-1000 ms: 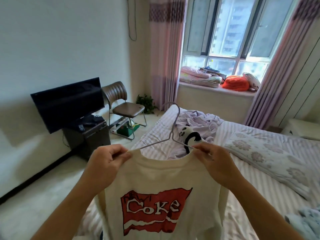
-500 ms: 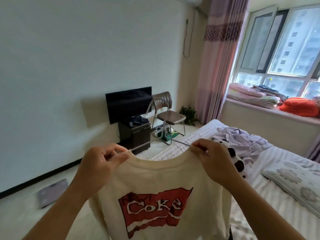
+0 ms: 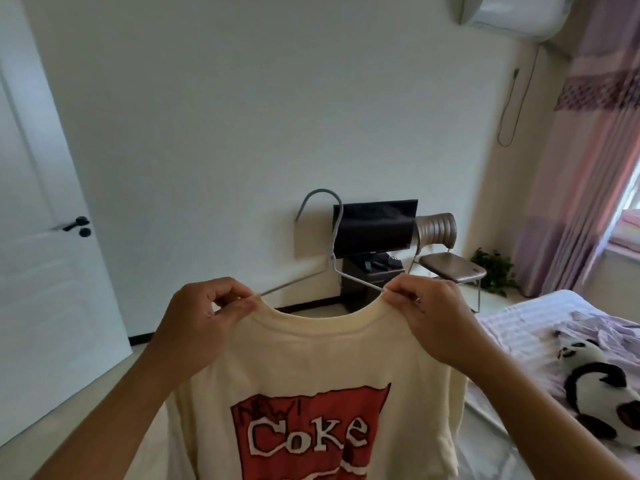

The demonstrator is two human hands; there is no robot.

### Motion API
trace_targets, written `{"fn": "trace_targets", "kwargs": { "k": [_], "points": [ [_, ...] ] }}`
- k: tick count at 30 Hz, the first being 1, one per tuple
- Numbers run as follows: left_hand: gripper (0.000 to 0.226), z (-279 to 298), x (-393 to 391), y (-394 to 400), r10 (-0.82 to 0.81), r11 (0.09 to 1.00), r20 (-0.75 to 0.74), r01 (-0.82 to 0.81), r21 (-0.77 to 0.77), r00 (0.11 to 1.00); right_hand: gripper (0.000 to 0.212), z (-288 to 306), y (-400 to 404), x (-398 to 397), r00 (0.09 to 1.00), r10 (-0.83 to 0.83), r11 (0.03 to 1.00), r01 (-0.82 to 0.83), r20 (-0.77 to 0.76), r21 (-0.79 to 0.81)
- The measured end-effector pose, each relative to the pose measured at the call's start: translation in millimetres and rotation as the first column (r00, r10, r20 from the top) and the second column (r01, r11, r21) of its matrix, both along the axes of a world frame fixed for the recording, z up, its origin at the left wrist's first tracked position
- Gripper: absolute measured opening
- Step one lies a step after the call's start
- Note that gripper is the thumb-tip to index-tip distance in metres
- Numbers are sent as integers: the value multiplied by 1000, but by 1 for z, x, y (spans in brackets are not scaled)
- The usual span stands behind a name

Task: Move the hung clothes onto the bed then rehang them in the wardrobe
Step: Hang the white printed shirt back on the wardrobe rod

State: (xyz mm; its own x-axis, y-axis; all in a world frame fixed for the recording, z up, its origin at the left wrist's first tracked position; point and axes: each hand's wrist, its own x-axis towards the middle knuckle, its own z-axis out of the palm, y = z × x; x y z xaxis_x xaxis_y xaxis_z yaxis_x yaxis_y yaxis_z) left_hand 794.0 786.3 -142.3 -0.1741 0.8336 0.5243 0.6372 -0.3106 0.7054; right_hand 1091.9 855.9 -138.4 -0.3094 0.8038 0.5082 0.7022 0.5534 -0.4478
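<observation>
Both grips are busy: my left hand (image 3: 197, 320) pinches the left side of the collar of the cream Coke t-shirt (image 3: 311, 393) and my right hand (image 3: 440, 320) pinches the right side, each clamped round shirt and wire together. That shirt sits on a grey wire hanger (image 3: 332, 251) — hook up, in front of the wall, held out in mid-air. Off to the right is the bed (image 3: 512, 327) with a panda plush (image 3: 599, 386) and lilac clothes (image 3: 602, 323). White door (image 3: 38, 254) on the left, TV (image 3: 375, 226) and chair (image 3: 446, 261) behind.
</observation>
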Motion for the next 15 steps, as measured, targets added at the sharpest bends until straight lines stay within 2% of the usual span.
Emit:
{"fn": "trace_targets", "kwargs": {
  "k": [7, 15],
  "points": [
    [12, 2, -100, -104, 201, 979, 109, -202, -4, 973, 11, 4, -52, -120, 986, 162, 987, -161, 28, -23],
    [8, 6, -204, -232, 422, 906, 105, -422, -25, 900, 11, 10, -122, -259, 930, 368, 930, -368, -8, -19]
  ]
}}
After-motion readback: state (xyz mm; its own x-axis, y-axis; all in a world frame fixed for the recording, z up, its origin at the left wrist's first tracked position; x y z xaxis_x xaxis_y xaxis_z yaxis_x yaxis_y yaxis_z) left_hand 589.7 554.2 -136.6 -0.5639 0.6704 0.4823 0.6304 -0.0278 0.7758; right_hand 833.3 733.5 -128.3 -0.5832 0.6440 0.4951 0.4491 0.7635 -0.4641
